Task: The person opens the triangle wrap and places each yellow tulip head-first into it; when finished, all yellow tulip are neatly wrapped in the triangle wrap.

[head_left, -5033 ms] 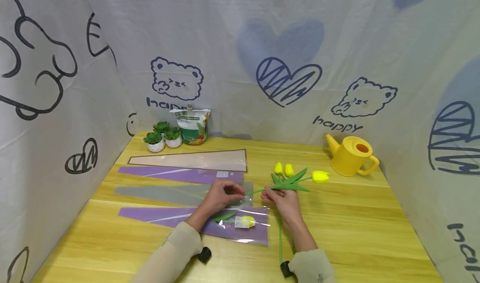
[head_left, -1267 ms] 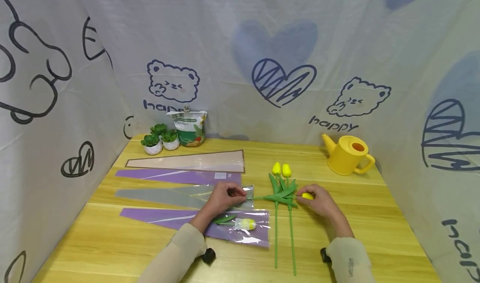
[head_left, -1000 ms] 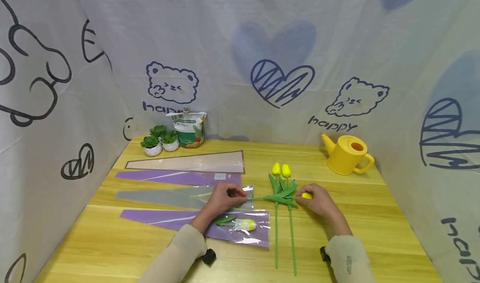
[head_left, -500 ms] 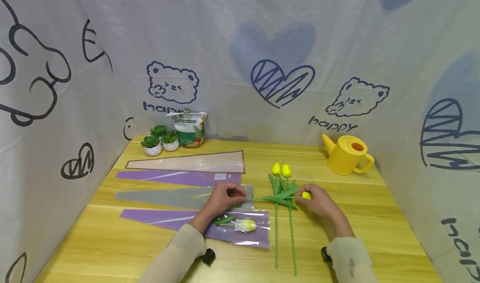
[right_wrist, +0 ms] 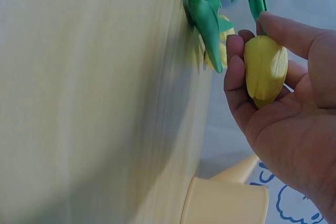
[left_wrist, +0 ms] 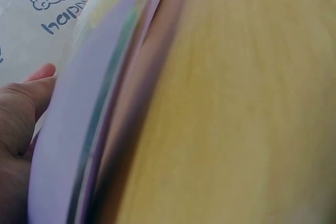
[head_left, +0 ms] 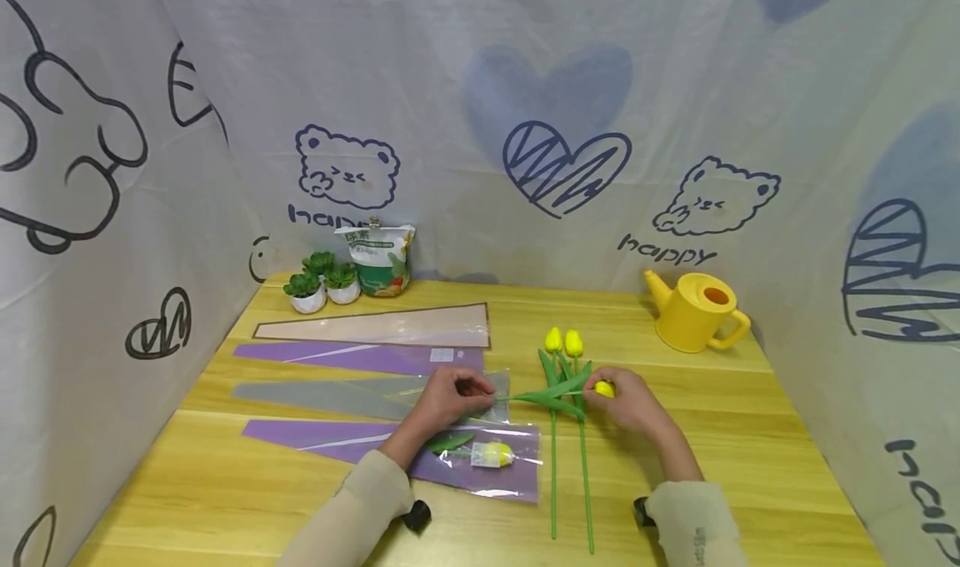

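Observation:
My left hand (head_left: 452, 394) pinches the mouth end of a grey flower sleeve (head_left: 330, 398); whether it also pinches the stem I cannot tell. An artificial yellow tulip (head_left: 604, 390) lies crosswise, its stem end at the sleeve's mouth under my left fingertips. With my right hand (head_left: 628, 398) I pinch this tulip's stem just below the bloom, and in the right wrist view the bloom (right_wrist: 265, 69) sits inside my curled fingers. Two more yellow tulips (head_left: 564, 342) lie lengthwise beneath its leaves (head_left: 551, 397). A purple sleeve (head_left: 397, 454) with a tulip inside lies in front.
Behind lie another purple sleeve (head_left: 360, 357) and a pale dark-edged one (head_left: 375, 325). Small potted succulents (head_left: 307, 292) and a clipped bag (head_left: 381, 260) stand at the back left. A yellow watering can (head_left: 693, 313) stands at the back right, near the curtain.
My right hand has shifted its hold from mid-stem to below the bloom. The tulip has moved left, slightly more in the last half second. My left hand stays at the sleeve's mouth.

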Demonstrator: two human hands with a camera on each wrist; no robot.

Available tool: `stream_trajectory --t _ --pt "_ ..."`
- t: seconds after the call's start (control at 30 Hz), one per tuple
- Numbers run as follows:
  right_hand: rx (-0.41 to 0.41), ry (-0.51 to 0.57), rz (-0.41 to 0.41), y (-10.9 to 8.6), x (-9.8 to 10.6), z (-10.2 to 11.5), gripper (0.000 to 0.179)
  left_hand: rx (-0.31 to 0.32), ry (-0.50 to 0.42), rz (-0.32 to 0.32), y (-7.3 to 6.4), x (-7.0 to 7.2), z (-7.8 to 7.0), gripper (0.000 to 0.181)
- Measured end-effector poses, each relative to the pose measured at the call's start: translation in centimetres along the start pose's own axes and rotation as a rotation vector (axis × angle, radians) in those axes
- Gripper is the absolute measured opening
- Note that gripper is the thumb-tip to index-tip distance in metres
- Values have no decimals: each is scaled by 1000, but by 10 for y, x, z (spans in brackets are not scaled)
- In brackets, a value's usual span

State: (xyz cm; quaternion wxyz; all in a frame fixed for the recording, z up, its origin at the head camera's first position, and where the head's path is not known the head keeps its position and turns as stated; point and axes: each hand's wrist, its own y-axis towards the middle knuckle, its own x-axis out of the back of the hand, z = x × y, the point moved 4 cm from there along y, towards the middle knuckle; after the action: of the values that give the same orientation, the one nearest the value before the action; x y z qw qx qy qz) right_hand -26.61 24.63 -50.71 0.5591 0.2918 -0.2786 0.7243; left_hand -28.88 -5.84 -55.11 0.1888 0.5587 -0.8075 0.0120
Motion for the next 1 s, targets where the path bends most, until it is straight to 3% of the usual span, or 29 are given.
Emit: stream_trajectory --t 0.4,1.0 --pt "0 23 -3 4 -7 5 6 0 -4 -5 1 -4 -4 12" --pt "19 49 -25 7 -26 15 6 -17 9 39 4 -11 -7 10"
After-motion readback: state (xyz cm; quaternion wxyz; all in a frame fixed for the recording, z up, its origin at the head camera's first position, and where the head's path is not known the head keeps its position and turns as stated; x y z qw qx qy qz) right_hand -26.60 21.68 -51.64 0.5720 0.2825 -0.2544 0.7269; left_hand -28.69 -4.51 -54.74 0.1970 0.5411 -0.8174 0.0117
